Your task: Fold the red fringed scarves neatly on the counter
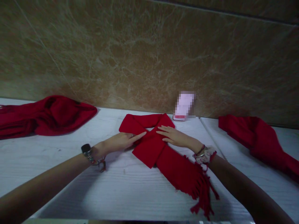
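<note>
A red scarf (149,149) lies flat in the middle of the white table, looped at the top with its ends crossed. One fringed end stretches toward the lower right, and a short folded end points down. My left hand (123,140) rests at the left side of the crossing, its index finger stretched out over the cloth; the other fingers are partly hidden. Across the right side of the crossing lies my right hand (174,135), flat on the scarf with fingers spread.
A second red scarf (60,115) lies bunched at the left, and more red cloth (254,137) sits at the right. A phone (184,105) leans on the brown marbled wall (140,56) behind the scarf. A seam crosses the white table (70,174) at the right.
</note>
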Demonstrator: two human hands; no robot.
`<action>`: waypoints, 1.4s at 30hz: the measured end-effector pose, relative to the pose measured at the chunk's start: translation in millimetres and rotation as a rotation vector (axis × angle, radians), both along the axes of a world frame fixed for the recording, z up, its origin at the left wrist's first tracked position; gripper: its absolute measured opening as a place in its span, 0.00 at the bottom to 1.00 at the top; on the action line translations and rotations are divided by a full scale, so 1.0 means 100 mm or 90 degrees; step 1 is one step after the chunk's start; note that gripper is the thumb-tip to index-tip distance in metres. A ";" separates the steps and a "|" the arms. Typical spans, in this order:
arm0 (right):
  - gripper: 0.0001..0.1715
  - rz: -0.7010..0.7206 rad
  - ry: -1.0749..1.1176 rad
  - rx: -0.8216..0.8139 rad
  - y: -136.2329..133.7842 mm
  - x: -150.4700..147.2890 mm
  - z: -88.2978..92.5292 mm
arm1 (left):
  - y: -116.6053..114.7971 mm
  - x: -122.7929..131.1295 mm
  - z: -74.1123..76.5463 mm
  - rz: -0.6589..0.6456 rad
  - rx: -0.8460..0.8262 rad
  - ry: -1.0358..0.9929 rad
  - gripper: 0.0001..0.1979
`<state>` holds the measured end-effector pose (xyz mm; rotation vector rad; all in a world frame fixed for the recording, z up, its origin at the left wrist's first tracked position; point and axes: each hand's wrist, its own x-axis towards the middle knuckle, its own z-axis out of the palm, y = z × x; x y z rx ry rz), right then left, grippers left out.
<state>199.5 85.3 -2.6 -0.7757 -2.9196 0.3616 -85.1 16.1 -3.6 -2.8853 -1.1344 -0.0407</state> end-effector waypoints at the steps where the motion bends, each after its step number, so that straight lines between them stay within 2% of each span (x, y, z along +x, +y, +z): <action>1: 0.24 0.004 -0.012 0.008 0.02 0.00 -0.07 | 0.01 0.02 -0.02 0.001 0.026 0.025 0.32; 4: 0.25 -0.004 -0.028 0.030 0.02 0.03 -0.20 | 0.01 0.01 -0.03 -0.042 0.063 0.059 0.32; 10: 0.26 -0.009 -0.038 0.040 0.00 0.08 -0.23 | -0.13 -0.27 0.06 -0.108 0.026 -0.011 0.29; 14: 0.25 -0.010 -0.003 0.030 0.02 0.06 -0.25 | -0.19 -0.29 0.04 -0.099 0.017 -0.058 0.17; 17: 0.24 -0.028 0.063 0.019 -0.03 0.05 -0.20 | -0.20 -0.19 0.02 -0.041 -0.008 -0.084 0.12; 19: 0.22 -0.071 0.125 0.015 -0.15 0.04 -0.09 | -0.20 -0.12 0.01 -0.013 -0.020 -0.093 0.12; 21: 0.19 -0.110 0.167 -0.003 -0.35 0.03 0.05 | -0.19 -0.08 -0.01 -0.022 -0.025 -0.093 0.13; 24: 0.17 -0.072 0.131 -0.060 -0.74 0.02 0.19 | -0.17 -0.09 -0.05 -0.048 -0.045 -0.123 0.12; 26: 0.17 -0.024 0.085 -0.050 -0.97 0.01 0.18 | -0.14 -0.13 -0.06 -0.058 -0.085 -0.180 0.11; 30: 0.17 0.012 0.040 0.049 -1.21 -0.01 -0.04 | -0.06 -0.16 0.05 -0.047 -0.171 -0.239 0.10; 33: 0.16 0.041 0.043 0.070 -1.24 0.00 -0.12 | -0.01 -0.09 0.14 -0.004 -0.133 -0.254 0.13; 36: 0.16 0.057 0.059 0.035 -1.24 0.07 -0.07 | 0.01 0.04 0.11 -0.002 -0.109 -0.220 0.18; 38: 0.18 -0.030 0.087 0.008 -1.22 0.17 -0.01 | 0.02 0.10 0.04 -0.007 -0.128 -0.150 0.24; 41: 0.27 -0.266 0.101 -0.046 -1.14 0.34 0.06 | 0.07 0.14 -0.06 0.015 -0.151 -0.063 0.26; 42: 0.29 -0.318 0.090 -0.081 -1.11 0.38 0.07 | 0.09 0.14 -0.07 0.023 -0.155 -0.049 0.26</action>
